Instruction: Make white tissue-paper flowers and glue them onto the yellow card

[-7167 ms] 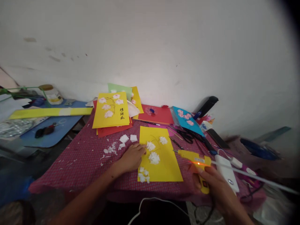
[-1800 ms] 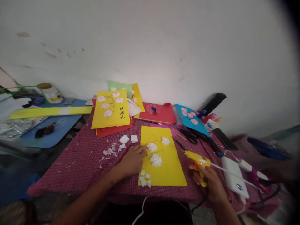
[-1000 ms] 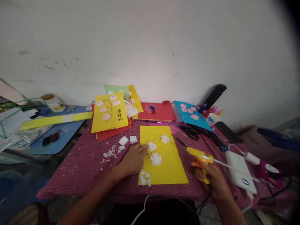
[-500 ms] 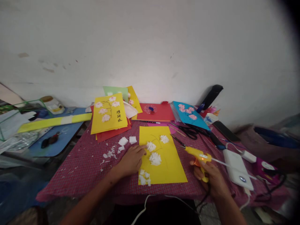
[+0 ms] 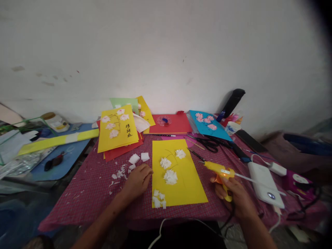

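A yellow card (image 5: 181,183) lies on the red checked tablecloth (image 5: 90,193) in front of me, with three white paper flowers (image 5: 170,176) stuck on thin drawn stems. Small white paper pieces (image 5: 158,200) lie at its near left corner. My left hand (image 5: 137,180) rests on the cloth just off the card's left edge, fingers loosely curled, holding nothing. My right hand (image 5: 234,195) grips a yellow glue gun (image 5: 219,171) to the right of the card, its nozzle pointing left and its orange light on.
White paper scraps (image 5: 124,169) litter the cloth left of the card. Finished flower cards (image 5: 116,128), a red sheet (image 5: 171,123) and a blue card (image 5: 207,124) lie near the wall. Scissors (image 5: 210,144), a white power bank (image 5: 264,183) and cables sit at right. A blue side table (image 5: 64,152) stands left.
My left hand has drawn back off the yellow card and away from the flower to rest on the cloth beside it. The glue gun stays in my right hand, barely moved.
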Tool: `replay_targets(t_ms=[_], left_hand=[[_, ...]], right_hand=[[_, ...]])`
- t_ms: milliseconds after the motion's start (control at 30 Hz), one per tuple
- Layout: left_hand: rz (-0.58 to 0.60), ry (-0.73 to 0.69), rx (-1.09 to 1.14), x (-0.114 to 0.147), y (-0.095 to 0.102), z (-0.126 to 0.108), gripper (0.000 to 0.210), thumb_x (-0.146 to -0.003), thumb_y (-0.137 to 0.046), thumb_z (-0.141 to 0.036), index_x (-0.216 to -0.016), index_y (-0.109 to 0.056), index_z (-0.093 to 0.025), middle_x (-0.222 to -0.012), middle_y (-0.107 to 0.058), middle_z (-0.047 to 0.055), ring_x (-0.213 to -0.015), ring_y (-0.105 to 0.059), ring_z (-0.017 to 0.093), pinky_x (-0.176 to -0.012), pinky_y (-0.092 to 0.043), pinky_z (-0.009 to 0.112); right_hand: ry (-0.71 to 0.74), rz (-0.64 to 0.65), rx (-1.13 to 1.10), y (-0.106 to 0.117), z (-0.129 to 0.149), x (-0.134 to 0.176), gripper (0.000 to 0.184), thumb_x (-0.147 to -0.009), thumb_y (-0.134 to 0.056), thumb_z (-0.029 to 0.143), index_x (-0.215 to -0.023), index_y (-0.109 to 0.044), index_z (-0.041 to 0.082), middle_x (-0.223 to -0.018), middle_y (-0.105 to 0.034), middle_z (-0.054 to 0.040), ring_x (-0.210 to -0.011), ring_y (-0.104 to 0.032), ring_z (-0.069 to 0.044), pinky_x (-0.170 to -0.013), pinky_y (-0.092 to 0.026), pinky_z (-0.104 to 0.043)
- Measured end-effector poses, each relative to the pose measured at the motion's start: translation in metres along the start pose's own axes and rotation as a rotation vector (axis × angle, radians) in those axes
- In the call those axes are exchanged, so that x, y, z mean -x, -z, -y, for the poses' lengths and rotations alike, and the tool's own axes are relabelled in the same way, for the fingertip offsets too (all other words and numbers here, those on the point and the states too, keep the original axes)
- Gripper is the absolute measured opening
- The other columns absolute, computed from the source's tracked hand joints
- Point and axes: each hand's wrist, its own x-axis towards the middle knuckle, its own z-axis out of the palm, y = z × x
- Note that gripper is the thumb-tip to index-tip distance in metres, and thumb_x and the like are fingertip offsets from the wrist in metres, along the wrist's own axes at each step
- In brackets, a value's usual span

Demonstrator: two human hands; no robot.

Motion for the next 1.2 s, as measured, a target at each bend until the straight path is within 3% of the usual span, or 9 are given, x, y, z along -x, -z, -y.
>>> replay_targets(t_ms=[200,433,567,733,933,1200], left_hand=[[-0.067,0.08,0.034,0.007,-0.005,-0.003,0.017,-0.099,-0.044,-0.021,-0.095,-0.061,-0.02,-0.092,-0.066,0.005,-0.087,-0.061,0.02,-0.081,-0.049,0.034],[-0.13,0.077,0.026,0.007,-0.007,0.0,0.028,-0.086,-0.042,-0.006,-0.102,-0.06,-0.021,-0.104,-0.066,0.006,-0.1,-0.063,0.021,-0.089,-0.052,0.037],[-0.104,0.084,0.018,0.006,-0.009,0.0,0.027,-0.088,-0.041,-0.007,-0.102,-0.059,-0.022,-0.108,-0.066,0.007,-0.104,-0.062,0.021,-0.094,-0.052,0.039],[-0.07,0.094,0.007,0.005,-0.01,-0.001,0.027,-0.093,-0.041,-0.011,-0.109,-0.06,-0.022,-0.119,-0.063,0.009,-0.112,-0.06,0.022,-0.101,-0.051,0.043],[-0.001,0.049,-0.075,-0.023,-0.004,-0.014,0.042,-0.091,-0.05,-0.017,-0.133,-0.05,-0.023,-0.146,-0.046,0.014,-0.136,-0.045,0.028,-0.112,-0.043,0.05],[0.163,-0.039,-0.17,-0.062,-0.013,-0.027,0.047,-0.089,-0.061,-0.029,-0.133,-0.05,-0.021,-0.152,-0.04,0.016,-0.141,-0.039,0.032,-0.114,-0.037,0.054]], right_hand=[[-0.027,0.018,0.034,0.004,0.001,0.002,0.036,-0.089,-0.067,0.049,-0.099,-0.071,0.014,-0.053,-0.049,0.0006,-0.043,-0.04,-0.01,-0.035,-0.02,-0.021],[-0.049,0.014,0.057,0.012,-0.006,-0.001,0.039,-0.089,-0.066,0.05,-0.095,-0.073,0.012,-0.052,-0.05,-0.0006,-0.042,-0.038,-0.01,-0.038,-0.022,-0.023],[-0.062,0.004,0.055,0.013,-0.007,-0.003,0.039,-0.084,-0.069,0.054,-0.088,-0.073,0.015,-0.05,-0.048,-0.0003,-0.046,-0.043,-0.013,-0.044,-0.031,-0.026],[-0.075,-0.004,0.046,0.01,-0.003,-0.003,0.039,-0.085,-0.067,0.054,-0.088,-0.074,0.016,-0.05,-0.048,-0.0006,-0.046,-0.041,-0.013,-0.045,-0.029,-0.027],[-0.104,-0.018,0.054,0.015,-0.004,-0.003,0.039,-0.086,-0.067,0.053,-0.092,-0.073,0.015,-0.05,-0.049,-0.0011,-0.046,-0.042,-0.013,-0.045,-0.029,-0.027],[-0.134,-0.014,0.088,0.021,-0.007,-0.002,0.045,-0.083,-0.067,0.059,-0.092,-0.074,0.015,-0.049,-0.051,-0.0022,-0.044,-0.039,-0.013,-0.043,-0.024,-0.028]])
